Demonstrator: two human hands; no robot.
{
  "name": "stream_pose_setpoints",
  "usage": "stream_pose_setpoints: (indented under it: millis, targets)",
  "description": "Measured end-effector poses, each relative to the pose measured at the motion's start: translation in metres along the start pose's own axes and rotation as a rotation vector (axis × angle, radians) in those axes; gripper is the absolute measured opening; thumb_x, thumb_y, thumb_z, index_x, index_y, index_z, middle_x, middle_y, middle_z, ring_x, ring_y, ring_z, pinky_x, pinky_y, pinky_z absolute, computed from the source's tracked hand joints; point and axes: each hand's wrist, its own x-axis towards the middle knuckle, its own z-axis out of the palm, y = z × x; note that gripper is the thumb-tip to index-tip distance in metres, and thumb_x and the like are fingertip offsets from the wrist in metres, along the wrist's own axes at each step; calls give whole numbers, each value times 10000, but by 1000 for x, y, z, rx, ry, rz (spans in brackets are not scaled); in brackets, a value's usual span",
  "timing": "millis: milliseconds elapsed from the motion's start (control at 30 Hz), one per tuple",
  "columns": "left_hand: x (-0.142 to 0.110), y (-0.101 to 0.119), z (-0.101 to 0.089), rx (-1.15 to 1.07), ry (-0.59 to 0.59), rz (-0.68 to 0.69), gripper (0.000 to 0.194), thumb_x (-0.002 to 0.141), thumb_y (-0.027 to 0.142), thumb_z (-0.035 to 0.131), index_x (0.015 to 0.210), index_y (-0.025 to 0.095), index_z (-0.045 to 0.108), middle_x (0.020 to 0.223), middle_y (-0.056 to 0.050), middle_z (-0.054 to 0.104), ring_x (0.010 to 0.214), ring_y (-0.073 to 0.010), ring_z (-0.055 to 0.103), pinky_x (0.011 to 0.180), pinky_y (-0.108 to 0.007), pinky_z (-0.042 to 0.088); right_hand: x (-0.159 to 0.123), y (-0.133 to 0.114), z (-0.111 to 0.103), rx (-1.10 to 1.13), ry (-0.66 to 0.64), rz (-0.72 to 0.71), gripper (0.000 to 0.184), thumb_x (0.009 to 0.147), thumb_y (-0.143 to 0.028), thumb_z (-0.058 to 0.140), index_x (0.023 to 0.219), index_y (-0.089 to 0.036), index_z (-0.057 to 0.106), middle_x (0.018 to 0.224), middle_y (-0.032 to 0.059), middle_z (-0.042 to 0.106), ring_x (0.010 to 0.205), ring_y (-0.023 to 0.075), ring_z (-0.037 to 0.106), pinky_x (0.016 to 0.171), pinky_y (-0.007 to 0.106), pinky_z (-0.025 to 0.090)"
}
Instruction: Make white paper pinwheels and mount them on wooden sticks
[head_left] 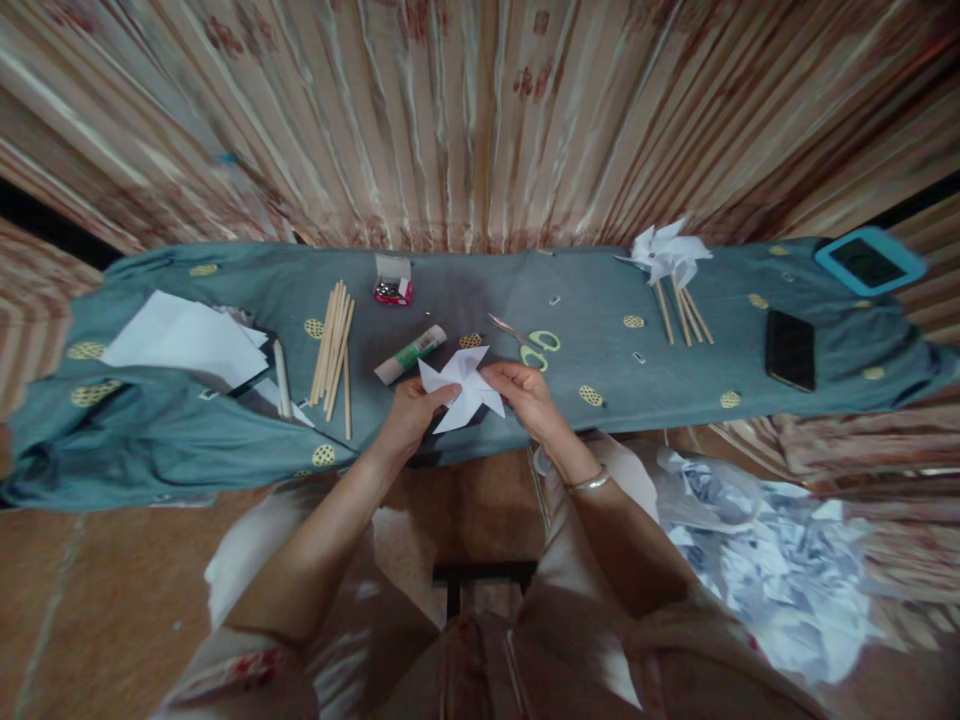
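Between my two hands is a white paper pinwheel (466, 388), its folded blades spread out, held just over the table's front edge. My left hand (417, 408) pinches its left side, with the thumb lying near the centre. On the other side, my right hand (523, 394) grips a blade at the upper right between thumb and fingers. Just beyond lie a glue stick (411, 354) and scissors with light green handles (534, 350). Farther back stands an open small red box (393, 288) with shiny metal pieces inside.
Bare wooden sticks (331, 345) lie left of the glue stick, beside white paper sheets (184, 338). Finished pinwheels on sticks (669, 256) rest at the back right. A black phone (790, 349) and a blue-framed tablet (870, 260) lie far right. Crumpled paper (795, 570) fills the floor at right.
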Motion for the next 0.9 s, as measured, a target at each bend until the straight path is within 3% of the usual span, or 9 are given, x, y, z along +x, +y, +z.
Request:
stream_pose_setpoints:
  millis: [433, 700, 900]
  targets:
    - [-6, 15, -13, -27, 87, 17, 353, 362, 266, 888, 628, 138, 693, 605, -36, 703, 548, -157, 626, 588, -264, 499, -3, 0, -1, -70, 43, -95, 465, 641, -658, 764, 727, -202, 747, 667, 29, 720, 573, 133, 594, 590, 286, 488]
    - [-11, 20, -22, -25, 131, 63, 281, 376, 267, 835, 574, 140, 683, 536, -11, 648, 469, -113, 534, 493, -230, 407, -2, 8, 6, -94, 54, -95, 476, 619, -671, 771, 721, -206, 741, 657, 49, 716, 558, 152, 594, 582, 313, 509]
    - [-19, 23, -28, 14, 92, 88, 244, 413, 291, 818, 563, 161, 676, 536, -11, 640, 494, -134, 538, 501, -249, 404, 9, 4, 12, -146, 51, -83, 429, 586, -603, 802, 727, -202, 741, 661, 48, 724, 558, 149, 600, 576, 299, 506]
